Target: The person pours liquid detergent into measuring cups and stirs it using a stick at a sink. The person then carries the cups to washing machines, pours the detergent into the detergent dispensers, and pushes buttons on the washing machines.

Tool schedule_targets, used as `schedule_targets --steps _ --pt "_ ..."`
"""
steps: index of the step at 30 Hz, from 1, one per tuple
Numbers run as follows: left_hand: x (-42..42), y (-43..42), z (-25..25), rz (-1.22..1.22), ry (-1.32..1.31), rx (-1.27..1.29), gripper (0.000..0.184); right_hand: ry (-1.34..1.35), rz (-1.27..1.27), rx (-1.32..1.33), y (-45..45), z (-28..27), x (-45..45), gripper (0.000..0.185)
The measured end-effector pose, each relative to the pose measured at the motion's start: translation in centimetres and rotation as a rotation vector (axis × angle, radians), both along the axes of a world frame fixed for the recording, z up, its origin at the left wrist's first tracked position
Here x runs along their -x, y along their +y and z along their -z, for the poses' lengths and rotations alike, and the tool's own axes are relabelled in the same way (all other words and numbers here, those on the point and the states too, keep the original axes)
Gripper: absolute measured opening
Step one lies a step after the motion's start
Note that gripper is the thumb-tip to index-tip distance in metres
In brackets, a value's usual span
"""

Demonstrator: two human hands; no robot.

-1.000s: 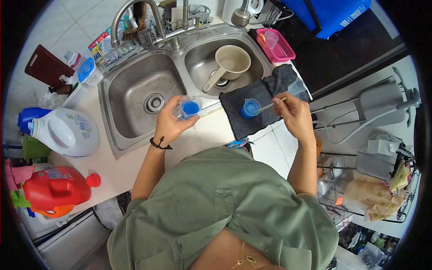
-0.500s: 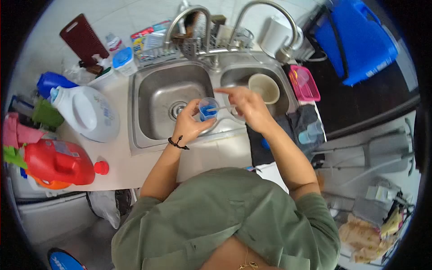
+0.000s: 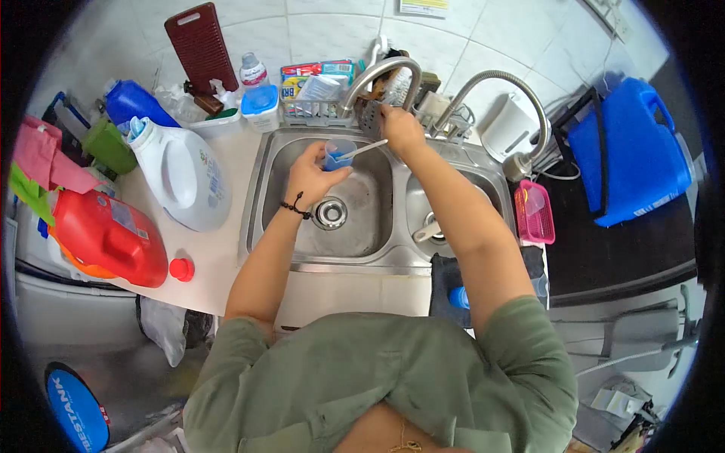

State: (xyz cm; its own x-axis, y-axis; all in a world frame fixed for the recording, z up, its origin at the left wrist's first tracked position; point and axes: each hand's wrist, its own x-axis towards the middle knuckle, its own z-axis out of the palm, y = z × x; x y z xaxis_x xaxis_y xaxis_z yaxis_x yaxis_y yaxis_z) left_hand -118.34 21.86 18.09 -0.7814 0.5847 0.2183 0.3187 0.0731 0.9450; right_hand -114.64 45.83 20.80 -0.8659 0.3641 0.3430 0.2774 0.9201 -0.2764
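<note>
Left hand, upper centre of the frame: fingers and thumb closed about one clear plastic cup, blue liquid inside, held above the left sink basin. One pale stirring stick: leans in the cup, free end slanting up and right.

Right hand, just right of the cup: fingers reach to the metal utensil caddy and gooseneck faucet; whether they grip anything cannot be told.

Right basin, centre right: dipper handle, remainder hidden by the forearm. Below it: dark cloth bearing a blue cup, partly covered.

Desk, left of frame: white jug; red jug; red cap, beside the red jug.

Upper left: blue-lidded tub; brown washboard, tilted.

Right: pink basket.
</note>
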Motion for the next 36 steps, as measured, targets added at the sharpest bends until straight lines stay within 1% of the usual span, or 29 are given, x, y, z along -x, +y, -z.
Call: schedule_targets --steps 1,4,6,9,16,18,22,24,27,30,32,33,36 --pt "-0.2 0.3 -0.4 -0.016 -0.009 -0.013 0.049 -0.044 -0.005 -0.023 -0.2 -0.2 -0.1 0.020" --pt "0.4 1.1 0.1 0.024 -0.121 -0.090 0.048 -0.102 -0.086 -0.155 -0.3 -0.2 -1.1 0.016" --pt "0.5 1.6 0.1 -0.013 -0.099 -0.071 0.048 -0.118 -0.128 -0.260 -0.6 -0.6 -1.9 0.018" --pt "0.6 2.0 0.5 -0.015 -0.096 -0.084 0.048 -0.106 -0.125 -0.240 -0.1 0.3 -1.9 0.014" --pt "0.6 1.4 0.0 -0.026 -0.049 -0.089 0.051 -0.120 -0.114 -0.287 -0.2 -0.3 -1.6 0.017" --pt "0.6 1.1 -0.2 -0.059 -0.012 -0.046 0.053 -0.134 -0.087 -0.284 0.1 -0.7 -1.1 0.018" --pt "-0.1 0.4 -1.0 -0.094 0.061 0.015 0.053 -0.172 -0.024 -0.201 0.8 -1.5 0.3 0.017" --pt "-0.4 0.1 -0.7 -0.079 0.017 0.023 0.051 -0.190 0.002 -0.141 1.1 -1.5 0.6 0.018" --pt "-1.0 -0.5 0.1 -0.079 -0.001 0.039 0.048 -0.005 -0.018 -0.090 -1.3 -2.7 -1.7 0.025" --pt "-2.6 -1.2 0.3 -0.059 -0.010 -0.009 0.048 -0.039 -0.488 0.288 -2.3 -3.9 -6.4 0.036" --pt "-3.6 -1.1 1.2 -0.035 -0.032 -0.044 0.051 -0.055 -0.525 0.551 -4.9 -5.6 -10.9 0.030" --pt "-4.7 -1.2 0.4 -0.028 -0.027 0.015 0.050 -0.059 -0.535 0.686 -5.9 -5.8 -13.1 0.027" --pt "-7.8 -0.7 0.9 0.148 -0.166 -0.097 0.050 0.092 -0.384 1.022 -7.8 -3.2 -16.6 0.022"
